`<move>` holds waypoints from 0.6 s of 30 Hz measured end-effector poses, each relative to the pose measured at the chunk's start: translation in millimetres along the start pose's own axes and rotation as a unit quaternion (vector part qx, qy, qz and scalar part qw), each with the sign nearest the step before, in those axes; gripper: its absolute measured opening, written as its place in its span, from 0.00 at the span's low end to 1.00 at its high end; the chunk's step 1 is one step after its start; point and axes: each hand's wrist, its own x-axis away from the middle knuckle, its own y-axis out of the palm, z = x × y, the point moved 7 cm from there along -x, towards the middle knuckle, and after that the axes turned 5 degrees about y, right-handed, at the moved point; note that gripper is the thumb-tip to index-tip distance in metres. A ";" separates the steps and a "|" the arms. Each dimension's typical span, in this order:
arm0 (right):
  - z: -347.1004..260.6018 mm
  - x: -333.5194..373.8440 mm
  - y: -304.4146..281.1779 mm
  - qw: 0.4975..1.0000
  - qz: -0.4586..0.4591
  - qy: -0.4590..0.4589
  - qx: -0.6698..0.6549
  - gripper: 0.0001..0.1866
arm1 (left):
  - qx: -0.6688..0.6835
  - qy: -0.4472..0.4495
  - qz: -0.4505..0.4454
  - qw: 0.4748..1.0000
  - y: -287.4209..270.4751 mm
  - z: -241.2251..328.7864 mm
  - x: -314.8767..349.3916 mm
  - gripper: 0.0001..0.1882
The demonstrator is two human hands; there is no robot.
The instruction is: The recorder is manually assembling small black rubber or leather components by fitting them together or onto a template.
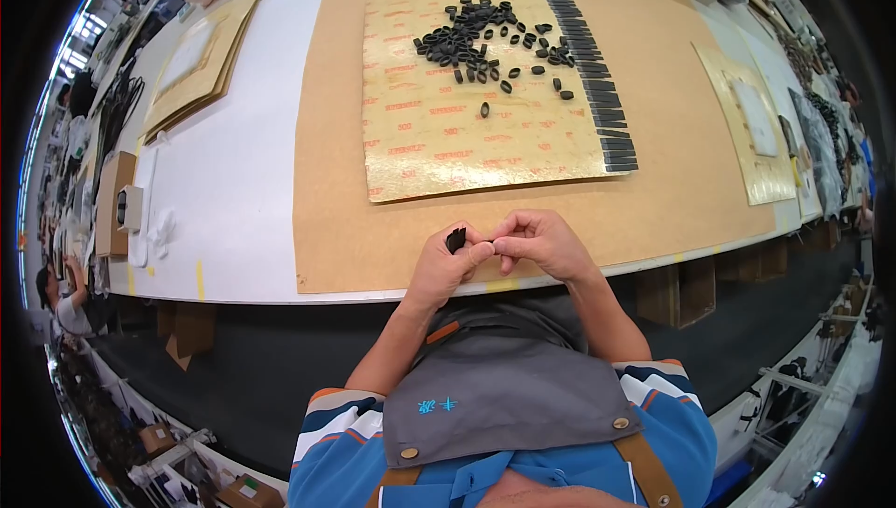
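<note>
My left hand (446, 265) is closed at the near edge of the table, with a few short black strips (455, 240) sticking up out of its fingers. Thumb and fingertips of my right hand (546, 245) pinch together against the left thumb. Whatever lies between the fingertips is too small and covered to make out. Beyond my hands is a shiny yellowish board (420, 148) with red print. Many small black oval loops (457, 41) are heaped and scattered on its far half. Along its right edge runs a column of black strips (597, 85), laid side by side.
Brown paper (327, 134) covers the middle of the white table (252, 172). Stacked yellowish boards (207, 60) lie at the left, another such board (737, 125) at the right. A cardboard box (116, 200) stands far left. At the left edge sits another person (73, 307).
</note>
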 end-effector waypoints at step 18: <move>16.2 -2.3 -6.6 0.998 0.021 0.060 0.023 0.04 | -0.131 -0.070 -0.020 0.989 -7.5 4.5 -5.2 0.07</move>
